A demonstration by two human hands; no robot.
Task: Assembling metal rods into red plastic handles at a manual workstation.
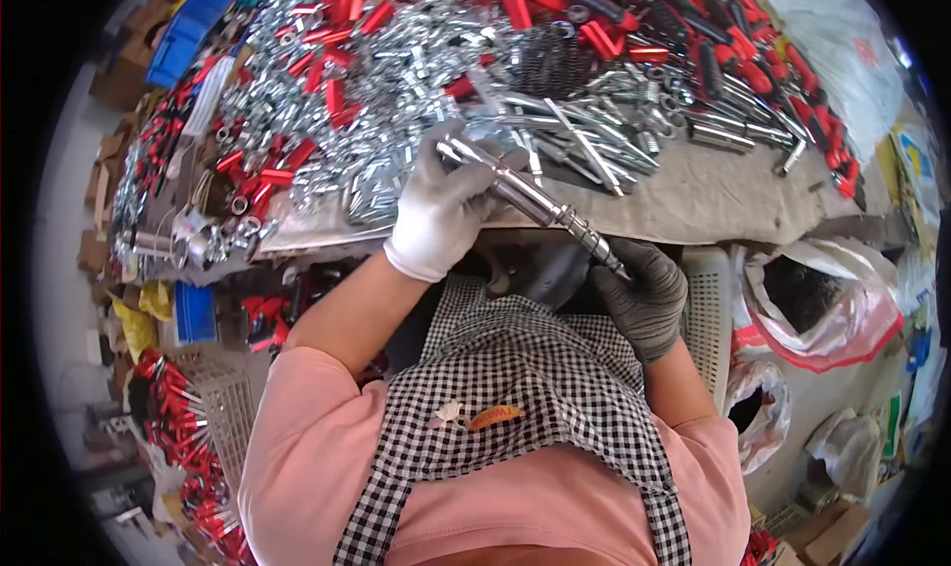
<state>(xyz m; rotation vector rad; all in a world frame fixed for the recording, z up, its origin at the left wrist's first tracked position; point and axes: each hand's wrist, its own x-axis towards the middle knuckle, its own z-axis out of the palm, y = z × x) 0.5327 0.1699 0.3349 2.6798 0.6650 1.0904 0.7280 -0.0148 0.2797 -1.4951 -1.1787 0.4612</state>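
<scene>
A long shiny metal rod (547, 205) with stepped collars and ring grooves slants across in front of my apron, just over the table's near edge. My left hand (441, 205), in a white and grey glove, is closed round its upper left end, where two bright metal tips stick out by the fingers. At the lower right end my right hand (644, 294), in a dark grey glove, grips the ringed part; its fingertips are partly hidden. Beyond my hands lie slim metal rods (584, 145) and a big heap of small silver metal parts (347, 160).
Red and black handles (693, 31) are heaped at the back right, near thick chrome tubes (721, 135). Blue bin (193, 26) stands far left. Lined sacks (832, 313) and a pale plastic basket (705, 318) are at my right; a crate (220, 408) of red-handled parts is at left.
</scene>
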